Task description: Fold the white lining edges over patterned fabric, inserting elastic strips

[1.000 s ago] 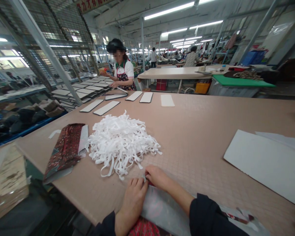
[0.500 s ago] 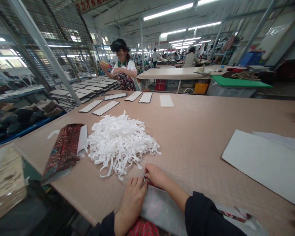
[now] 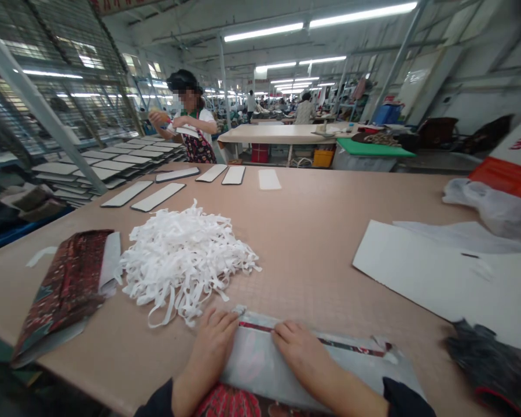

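A grey-backed cloth (image 3: pixel 260 362) lies in front of me at the table's near edge. Its patterned red face (image 3: pixel 230 402) shows below, and a narrow dark-red strip (image 3: pixel 351 346) runs along its far side. My left hand (image 3: pixel 215 341) rests on the left end of the cloth, fingers laid out side by side near a ragged corner. Close to the strip, my right hand (image 3: pixel 301 353) presses on the cloth with its fingers lying on it; the fingertips are partly hidden. Just beyond my left hand is a heap of white strips (image 3: pixel 184 255).
A folded patterned red cloth (image 3: pixel 65 284) lies left. White-topped panels (image 3: pixel 158 197) sit farther back. At right are a large white board (image 3: pixel 417 272), a dark glove (image 3: pixel 488 359) and a plastic bag (image 3: pixel 495 208). A co-worker (image 3: pixel 193 124) stands across the table.
My right hand has moved from the cloth's far left corner rightward onto its strip. My left hand has flattened on the cloth. The view has swung right, bringing the glove into sight.
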`<state>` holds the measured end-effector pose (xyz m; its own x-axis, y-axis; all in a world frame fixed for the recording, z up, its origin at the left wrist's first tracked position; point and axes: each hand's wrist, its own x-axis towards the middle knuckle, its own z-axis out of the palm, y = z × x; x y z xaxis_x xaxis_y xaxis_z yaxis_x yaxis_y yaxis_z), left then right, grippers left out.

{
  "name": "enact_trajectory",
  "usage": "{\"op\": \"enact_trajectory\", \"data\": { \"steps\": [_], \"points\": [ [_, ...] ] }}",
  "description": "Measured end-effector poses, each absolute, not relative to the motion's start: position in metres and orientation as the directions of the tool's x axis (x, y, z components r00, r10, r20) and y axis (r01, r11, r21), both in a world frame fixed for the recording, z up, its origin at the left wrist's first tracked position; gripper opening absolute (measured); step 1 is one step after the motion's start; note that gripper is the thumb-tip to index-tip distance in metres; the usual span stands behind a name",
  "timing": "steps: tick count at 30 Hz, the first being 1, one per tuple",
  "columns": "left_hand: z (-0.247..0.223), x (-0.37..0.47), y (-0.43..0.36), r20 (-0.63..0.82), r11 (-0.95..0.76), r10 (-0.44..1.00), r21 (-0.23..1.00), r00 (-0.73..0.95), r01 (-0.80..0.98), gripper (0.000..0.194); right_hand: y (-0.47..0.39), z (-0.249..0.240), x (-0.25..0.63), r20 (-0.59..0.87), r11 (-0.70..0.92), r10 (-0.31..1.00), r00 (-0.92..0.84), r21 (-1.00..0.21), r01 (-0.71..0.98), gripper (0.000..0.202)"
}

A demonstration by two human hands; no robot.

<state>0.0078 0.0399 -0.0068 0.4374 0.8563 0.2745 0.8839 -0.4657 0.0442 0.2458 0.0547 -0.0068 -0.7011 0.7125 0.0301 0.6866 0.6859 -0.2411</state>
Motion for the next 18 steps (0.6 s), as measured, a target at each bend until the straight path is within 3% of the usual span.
{"op": "enact_trajectory", "data": {
  "steps": [6,10,14,18],
  "points": [
    [0.008,0.009,0.054,0.222,-0.493,0.851,0.03,0.475,0.87,0.024,0.037,0.002,0.328,-0.124,0.401,0.898,-0.423,-0.171,0.9,0.022],
    [0.019,0.03,0.063,0.18,-0.538,0.831,0.022,0.526,0.843,0.016,0.052,0.013,0.35,-0.183,0.24,0.94,-0.289,-0.249,0.938,0.02],
    [0.025,0.052,0.067,0.13,-0.592,0.804,0.073,0.58,0.803,0.015,0.057,0.022,0.35,-0.227,0.219,0.925,-0.303,-0.332,0.917,0.018],
    [0.036,0.056,0.059,0.16,-0.644,0.762,0.083,0.627,0.761,0.013,0.025,0.045,0.35,-0.138,0.313,0.911,-0.388,-0.38,0.87,0.02]
  ]
}}
